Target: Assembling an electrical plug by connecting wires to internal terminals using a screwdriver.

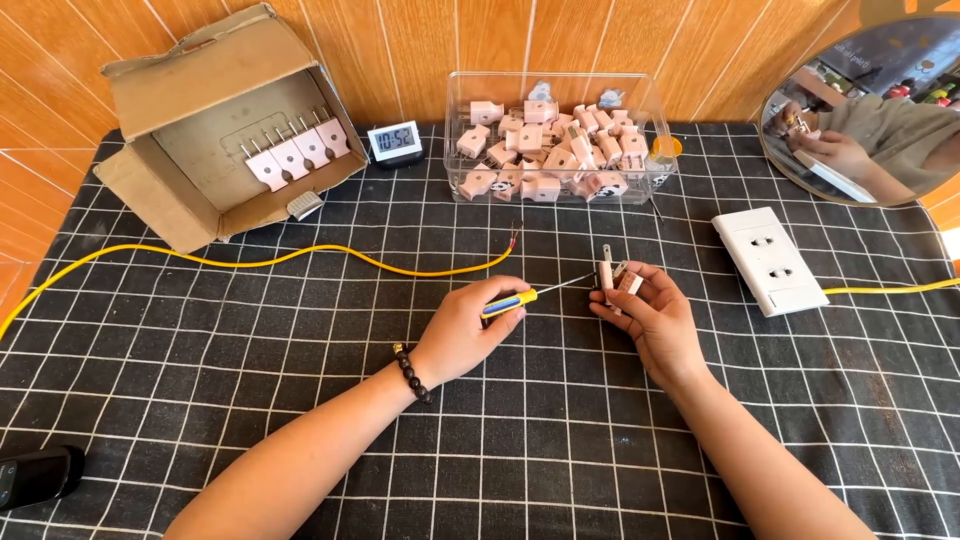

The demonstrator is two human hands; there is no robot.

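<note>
My left hand (468,328) grips a screwdriver (520,298) with a yellow and blue handle; its thin shaft points right and its tip meets a small pink plug (618,276). My right hand (655,315) holds that plug, whose metal prongs stick upward. Both hands hover over the black checked cloth (300,360) near the middle of the table. A yellow cable (300,260) with bared wire ends lies just behind my left hand.
A clear plastic box (556,140) full of pink plugs stands at the back. An open cardboard box (235,125) with several plugs is back left, beside a small digital clock (393,142). A white wall socket (769,260) lies right, a round mirror (865,105) behind it.
</note>
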